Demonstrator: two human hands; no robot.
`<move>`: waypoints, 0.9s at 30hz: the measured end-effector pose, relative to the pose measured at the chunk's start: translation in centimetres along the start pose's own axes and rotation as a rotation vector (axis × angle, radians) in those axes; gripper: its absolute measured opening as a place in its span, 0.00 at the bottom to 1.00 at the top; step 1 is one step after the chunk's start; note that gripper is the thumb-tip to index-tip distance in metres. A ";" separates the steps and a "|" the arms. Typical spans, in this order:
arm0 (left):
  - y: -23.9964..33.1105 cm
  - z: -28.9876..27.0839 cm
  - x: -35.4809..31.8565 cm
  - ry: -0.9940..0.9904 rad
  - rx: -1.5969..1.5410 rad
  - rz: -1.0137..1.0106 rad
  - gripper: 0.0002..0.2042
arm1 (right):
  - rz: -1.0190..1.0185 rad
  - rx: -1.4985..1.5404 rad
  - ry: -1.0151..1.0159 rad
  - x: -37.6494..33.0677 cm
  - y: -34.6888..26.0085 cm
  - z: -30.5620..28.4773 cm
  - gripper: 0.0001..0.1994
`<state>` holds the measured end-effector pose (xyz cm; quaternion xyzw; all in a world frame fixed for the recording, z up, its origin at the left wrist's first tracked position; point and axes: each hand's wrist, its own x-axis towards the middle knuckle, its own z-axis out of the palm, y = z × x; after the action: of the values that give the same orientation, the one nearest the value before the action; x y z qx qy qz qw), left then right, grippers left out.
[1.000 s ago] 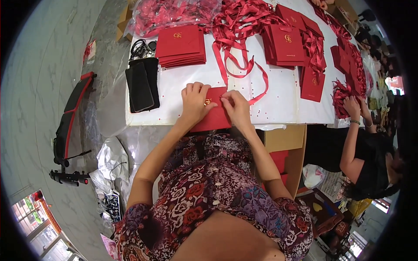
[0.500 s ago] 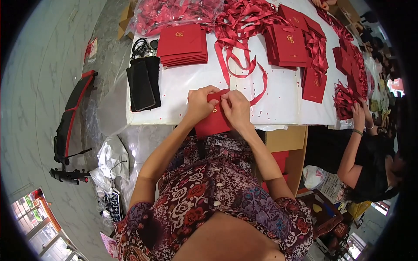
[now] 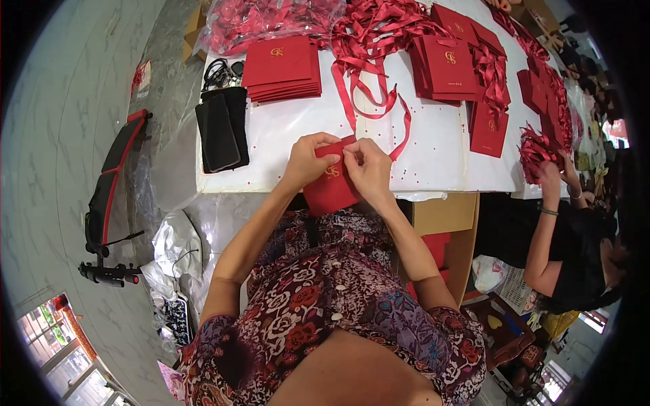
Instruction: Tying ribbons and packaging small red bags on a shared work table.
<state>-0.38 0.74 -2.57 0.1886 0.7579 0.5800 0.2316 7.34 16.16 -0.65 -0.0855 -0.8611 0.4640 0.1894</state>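
Note:
My left hand [image 3: 313, 162] is closed on the upper left of a flat red paper bag [image 3: 330, 193] with a gold emblem. The bag hangs tilted over the table's near edge, above my lap. At its top edge my right hand [image 3: 367, 169] makes a pinch, thumb against index finger. A red ribbon [image 3: 352, 116] comes down from the table to that spot, and my fingertips cover where it meets the bag. Another length of ribbon [image 3: 406, 125] curves down beside my right hand.
A stack of red bags [image 3: 281, 68] lies ahead left, beside a phone [image 3: 218, 132] on black cloth. More bag stacks [image 3: 452, 68] and heaped ribbons [image 3: 386, 30] lie farther back. A cardboard box [image 3: 443, 215] stands below the table. At right, a co-worker's hands [image 3: 552, 179] handle ribbons.
My hands stay at the bag's top, with only a slight shift of the fingers. The co-worker's hands have moved a little at the ribbon bunch.

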 end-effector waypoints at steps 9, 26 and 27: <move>1.2 1.4 -1.6 0.001 0.062 -0.010 0.12 | -0.011 0.080 0.003 1.1 -1.5 -3.2 0.04; 4.2 1.4 -2.5 0.172 0.626 0.253 0.08 | 0.146 0.135 -0.134 -0.5 -0.8 -2.0 0.06; 4.9 1.7 -2.8 0.173 0.668 0.282 0.09 | 0.153 0.149 -0.119 -0.6 -0.8 -2.0 0.06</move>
<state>2.95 1.80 2.14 0.3067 0.8888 0.3405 0.0101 8.74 16.99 0.87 -0.1088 -0.8249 0.5441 0.1079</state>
